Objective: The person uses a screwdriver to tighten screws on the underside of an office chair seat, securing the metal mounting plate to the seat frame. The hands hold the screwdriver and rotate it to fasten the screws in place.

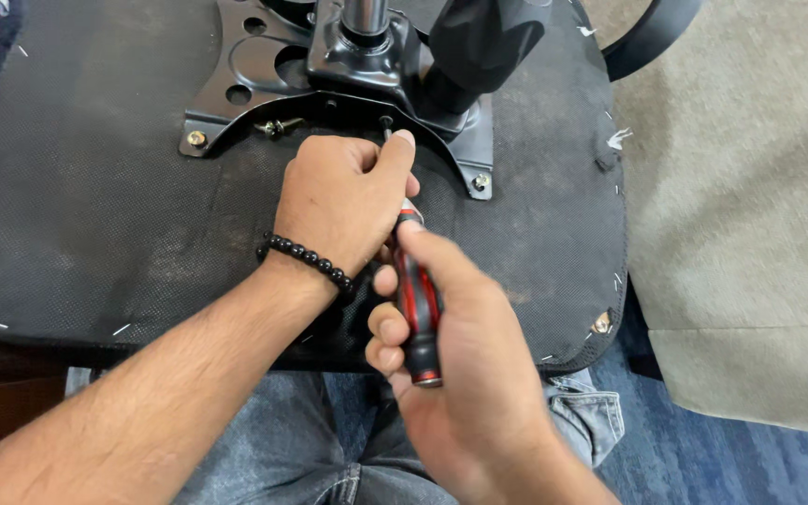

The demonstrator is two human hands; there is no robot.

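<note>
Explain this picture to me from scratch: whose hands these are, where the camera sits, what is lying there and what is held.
The camera is worn on a person's head and looks down, so both hands are that person's own. An upturned chair seat, covered in black fabric, lies across their lap. A black metal plate is bolted to it, with a post rising from it. The right hand grips the red and black handle of a screwdriver. The left hand, with a bead bracelet at the wrist, steadies the shaft near the tip, at the plate's edge. A loose screw lies on the plate. A beige cloth is at the right.
</note>
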